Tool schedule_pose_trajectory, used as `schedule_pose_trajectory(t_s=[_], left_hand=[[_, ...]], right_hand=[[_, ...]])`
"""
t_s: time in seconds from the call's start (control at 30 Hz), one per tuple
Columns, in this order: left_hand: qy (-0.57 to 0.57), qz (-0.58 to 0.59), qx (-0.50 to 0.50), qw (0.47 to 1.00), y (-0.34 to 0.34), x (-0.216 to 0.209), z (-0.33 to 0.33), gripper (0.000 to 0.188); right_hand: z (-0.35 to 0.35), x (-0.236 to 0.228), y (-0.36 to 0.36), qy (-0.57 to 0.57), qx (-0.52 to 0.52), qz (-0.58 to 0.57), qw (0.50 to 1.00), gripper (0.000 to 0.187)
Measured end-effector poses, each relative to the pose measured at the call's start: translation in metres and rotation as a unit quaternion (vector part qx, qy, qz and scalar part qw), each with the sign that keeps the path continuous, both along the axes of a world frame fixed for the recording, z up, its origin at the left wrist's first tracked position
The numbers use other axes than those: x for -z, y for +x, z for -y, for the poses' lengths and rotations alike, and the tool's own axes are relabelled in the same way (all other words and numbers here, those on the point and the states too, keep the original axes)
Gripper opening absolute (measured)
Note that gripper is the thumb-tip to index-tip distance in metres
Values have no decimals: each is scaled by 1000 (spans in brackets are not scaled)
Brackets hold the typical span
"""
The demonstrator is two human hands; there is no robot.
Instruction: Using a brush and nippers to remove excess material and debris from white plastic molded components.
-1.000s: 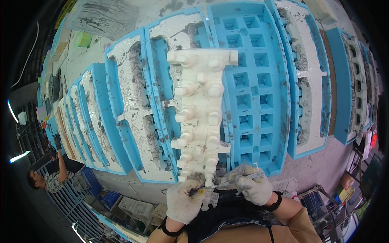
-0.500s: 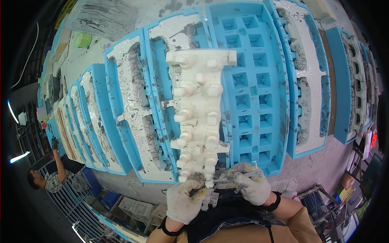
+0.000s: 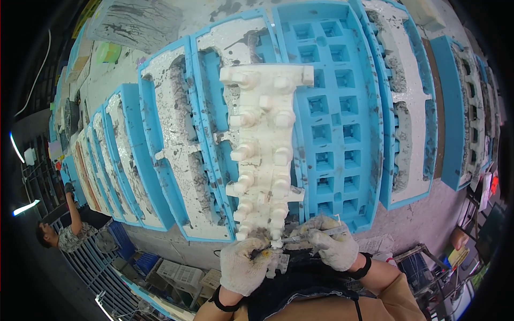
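Note:
A long white cast piece (image 3: pixel 263 139) with two rows of blunt pegs lies across the blue moulds, pointing away from me. My left hand (image 3: pixel 244 267), in a stained white knit glove, is closed on its near end. My right hand (image 3: pixel 333 247), gloved alike, is closed round a slim grey metal tool (image 3: pixel 333 231). The tool's thin tip points left and meets the near end of the piece, close to my left fingers. What kind of tool it is cannot be made out. Beneath the piece sits a blue mould (image 3: pixel 321 120) with rows of square pockets.
To the left stand blue moulds (image 3: pixel 176 144) filled with rough white material, and another filled mould (image 3: pixel 404 123) stands right. A grey block (image 3: pixel 134 24) lies at the far left. A co-worker (image 3: pixel 72 227) reaches toward the moulds at left. Crates (image 3: pixel 179 275) stand below the table edge.
My hands and the white piece have hardly moved; the tool tip shifts very slightly. The co-worker at left has moved the raised arm a little.

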State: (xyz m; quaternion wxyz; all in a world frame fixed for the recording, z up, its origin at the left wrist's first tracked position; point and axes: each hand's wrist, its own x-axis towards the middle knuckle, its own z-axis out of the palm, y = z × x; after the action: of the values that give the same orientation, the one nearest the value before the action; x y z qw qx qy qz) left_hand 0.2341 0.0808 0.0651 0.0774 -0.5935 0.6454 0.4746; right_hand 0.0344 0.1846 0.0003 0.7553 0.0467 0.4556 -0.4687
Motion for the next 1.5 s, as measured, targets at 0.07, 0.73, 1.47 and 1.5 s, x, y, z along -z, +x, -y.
schedule_pose_trajectory(t_s=[0.07,0.73,1.47,1.5], left_hand=[[-4,3,4,1000,1,1,-1,27],[15,-6,-23,1000,2,3,-1,26],[-86,-56,50,993,2,-2,-4,25],[-101,-48,50,992,0,-3,-6,26]], right_hand=[[1,-1,1,-5,12,5,1000,31],[0,1,-2,-5,-3,15,1000,23],[-11,-4,-7,-59,30,16,998,19],[-11,-7,-8,-50,73,49,995,19]])
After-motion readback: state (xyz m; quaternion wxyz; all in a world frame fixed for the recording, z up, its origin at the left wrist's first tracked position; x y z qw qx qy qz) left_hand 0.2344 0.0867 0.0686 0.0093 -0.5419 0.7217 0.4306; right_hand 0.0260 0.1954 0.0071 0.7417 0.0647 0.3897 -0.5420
